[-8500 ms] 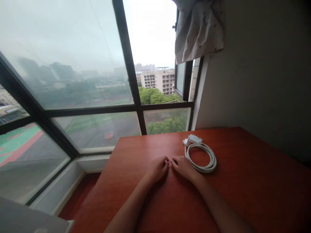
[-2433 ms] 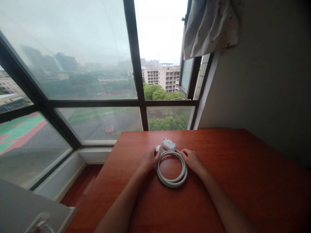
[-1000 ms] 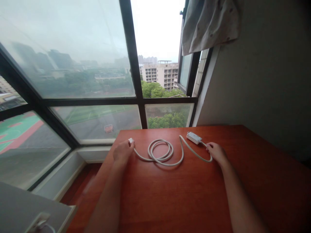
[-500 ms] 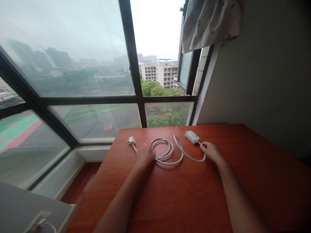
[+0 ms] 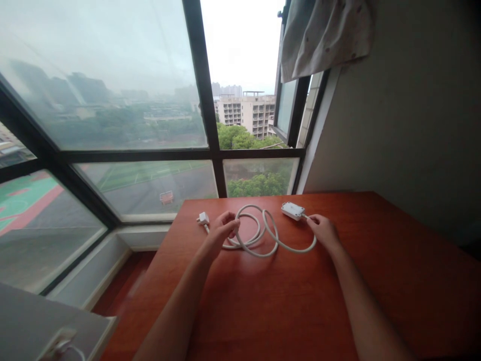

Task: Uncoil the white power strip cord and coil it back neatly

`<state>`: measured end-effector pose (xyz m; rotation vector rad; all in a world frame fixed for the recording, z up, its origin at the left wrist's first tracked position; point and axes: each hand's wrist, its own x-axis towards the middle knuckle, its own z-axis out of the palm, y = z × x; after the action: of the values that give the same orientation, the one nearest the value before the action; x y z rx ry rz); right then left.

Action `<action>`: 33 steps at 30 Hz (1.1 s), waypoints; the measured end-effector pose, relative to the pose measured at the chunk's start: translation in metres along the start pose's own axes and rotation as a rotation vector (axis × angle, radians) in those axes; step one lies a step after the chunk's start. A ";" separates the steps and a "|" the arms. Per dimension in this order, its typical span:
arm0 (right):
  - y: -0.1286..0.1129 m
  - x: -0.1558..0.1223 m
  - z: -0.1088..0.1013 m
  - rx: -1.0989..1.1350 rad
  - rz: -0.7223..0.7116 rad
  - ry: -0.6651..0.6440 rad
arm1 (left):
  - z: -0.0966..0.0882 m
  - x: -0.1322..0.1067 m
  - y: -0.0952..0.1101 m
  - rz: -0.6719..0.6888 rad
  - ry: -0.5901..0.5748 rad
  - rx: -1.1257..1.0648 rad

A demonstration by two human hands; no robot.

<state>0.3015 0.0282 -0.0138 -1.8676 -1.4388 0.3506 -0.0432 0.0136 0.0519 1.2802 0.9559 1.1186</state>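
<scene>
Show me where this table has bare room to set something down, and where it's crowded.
Free: the wide stretch of red table right of the right hand, up to the wall; also the near half in front of both hands. Crowded: the far middle, where the left hand and right hand grip the looped extension cord, with its plug and socket block.

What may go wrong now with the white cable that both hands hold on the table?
1. The white round cable lies in crossed loops between the left hand and the right hand; pulling apart may tighten them into a knot.
2. The small white plug lies close to the edge of the red-brown wooden table; it may slide off and drag the cable.
</scene>
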 end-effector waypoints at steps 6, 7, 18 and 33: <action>-0.016 -0.006 -0.001 0.292 -0.056 0.070 | 0.016 -0.007 0.007 0.002 -0.070 -0.159; -0.020 -0.007 -0.002 0.351 -0.066 0.058 | 0.018 -0.008 0.007 0.006 -0.074 -0.172; -0.050 -0.026 -0.011 0.629 -0.191 -0.144 | 0.025 -0.008 0.001 0.036 -0.047 -0.133; -0.052 -0.028 -0.020 0.613 -0.243 -0.328 | 0.025 -0.006 -0.002 0.042 -0.006 -0.059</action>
<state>0.2673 0.0002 0.0294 -1.1656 -1.5257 0.8951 -0.0201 0.0019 0.0519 1.2601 0.8897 1.1664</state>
